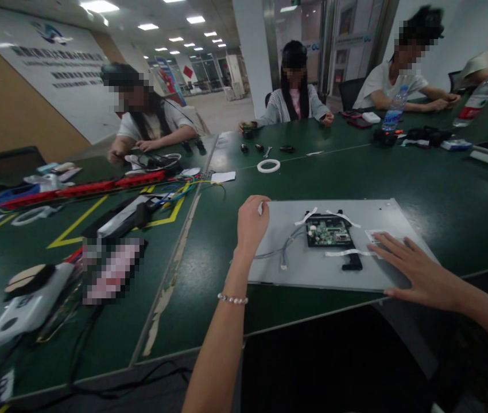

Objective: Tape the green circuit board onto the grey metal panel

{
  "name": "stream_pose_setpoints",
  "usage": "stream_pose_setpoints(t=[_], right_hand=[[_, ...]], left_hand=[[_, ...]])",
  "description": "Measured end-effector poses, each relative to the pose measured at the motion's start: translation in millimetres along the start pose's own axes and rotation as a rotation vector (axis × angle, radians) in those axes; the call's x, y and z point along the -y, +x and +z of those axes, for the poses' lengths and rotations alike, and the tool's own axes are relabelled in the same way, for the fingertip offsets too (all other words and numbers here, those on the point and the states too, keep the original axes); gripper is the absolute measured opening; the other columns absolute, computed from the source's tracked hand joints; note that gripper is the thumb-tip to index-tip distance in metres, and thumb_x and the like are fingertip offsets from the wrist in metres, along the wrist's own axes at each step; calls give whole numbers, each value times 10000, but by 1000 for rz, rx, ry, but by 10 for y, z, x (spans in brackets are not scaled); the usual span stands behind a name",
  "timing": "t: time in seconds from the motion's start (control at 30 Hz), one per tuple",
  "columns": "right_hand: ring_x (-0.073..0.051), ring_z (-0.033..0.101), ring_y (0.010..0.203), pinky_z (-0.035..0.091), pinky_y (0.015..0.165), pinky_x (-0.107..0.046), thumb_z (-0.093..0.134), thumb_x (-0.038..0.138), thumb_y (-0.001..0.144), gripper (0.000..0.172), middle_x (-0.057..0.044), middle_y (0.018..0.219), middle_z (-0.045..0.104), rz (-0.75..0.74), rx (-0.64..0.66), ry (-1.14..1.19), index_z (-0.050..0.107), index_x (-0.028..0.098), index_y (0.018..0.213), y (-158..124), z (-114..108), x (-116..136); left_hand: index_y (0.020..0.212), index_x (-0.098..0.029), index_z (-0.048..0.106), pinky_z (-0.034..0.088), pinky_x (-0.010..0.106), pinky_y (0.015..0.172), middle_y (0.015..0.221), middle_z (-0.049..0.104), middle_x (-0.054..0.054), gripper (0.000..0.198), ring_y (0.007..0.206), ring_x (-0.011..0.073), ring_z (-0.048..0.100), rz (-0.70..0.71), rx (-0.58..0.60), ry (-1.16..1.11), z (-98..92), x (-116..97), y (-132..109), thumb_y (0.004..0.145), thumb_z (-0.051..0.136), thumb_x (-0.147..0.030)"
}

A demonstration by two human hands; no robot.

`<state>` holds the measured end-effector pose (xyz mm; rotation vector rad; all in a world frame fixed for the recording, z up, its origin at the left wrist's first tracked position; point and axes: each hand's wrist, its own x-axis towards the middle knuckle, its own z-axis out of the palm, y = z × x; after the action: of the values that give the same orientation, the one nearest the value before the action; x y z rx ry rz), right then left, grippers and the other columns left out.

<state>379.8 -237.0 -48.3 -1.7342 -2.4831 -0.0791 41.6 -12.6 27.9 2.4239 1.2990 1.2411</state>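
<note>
A flat grey panel [295, 272] lies on the green table before me. On it sits a green circuit board [329, 232] in a black bracket [351, 261], with white tape strips [347, 252] across it. Grey cables [286, 249] run from the board toward the left. My left hand [252, 223] is curled at the panel's back left corner, closed on its edge, fingertips partly hidden. My right hand [411, 269] rests on the panel's right part with fingers spread, beside a white label [373, 236], its thumb at the near edge.
Beyond the panel are a white tape roll [268, 166], a small wrench [267, 152] and small black parts [287, 149]. Red power strips [84, 188], cables and a pink-screened phone [115, 272] lie left. Bottles [396, 109] stand right. Several people sit around the table.
</note>
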Motion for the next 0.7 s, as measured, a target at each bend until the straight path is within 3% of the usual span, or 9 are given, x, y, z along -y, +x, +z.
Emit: stream_pose_setpoints(t=[0.13,0.3,0.5,0.7], right_hand=[[-330,159,1428,245,1090,-574,413,636,859,806,-97,1575,126,178,-25,-61,191,245,1529,-93,147,-205],[-365,188,1409,247,1050,-622,276,700,859,825,-162,1545,204,510,-4,-109,284,171,1492,-79,303,-458],[-405,242,1355,268,983,-659,170,798,805,913,-200,1485,279,842,43,-94,357,168,1440,99,233,-699],[-440,254,1320,212,962,-692,139,834,771,951,-250,1436,303,1020,34,-34,401,167,1396,187,169,-947]], left_hand=[[910,-186,663,485,311,885,974,689,43,233,941,168,629,-28,8,24,3,8,-19,862,452,-100],[915,-183,661,477,312,916,974,685,44,230,945,166,629,-3,38,47,41,20,-40,873,448,-106],[951,-176,662,488,341,913,1017,673,56,236,954,179,626,6,153,138,107,-29,-101,902,436,-127],[1005,-182,663,478,381,946,1062,666,60,251,986,189,622,-1,309,204,213,-74,-174,915,433,-135]])
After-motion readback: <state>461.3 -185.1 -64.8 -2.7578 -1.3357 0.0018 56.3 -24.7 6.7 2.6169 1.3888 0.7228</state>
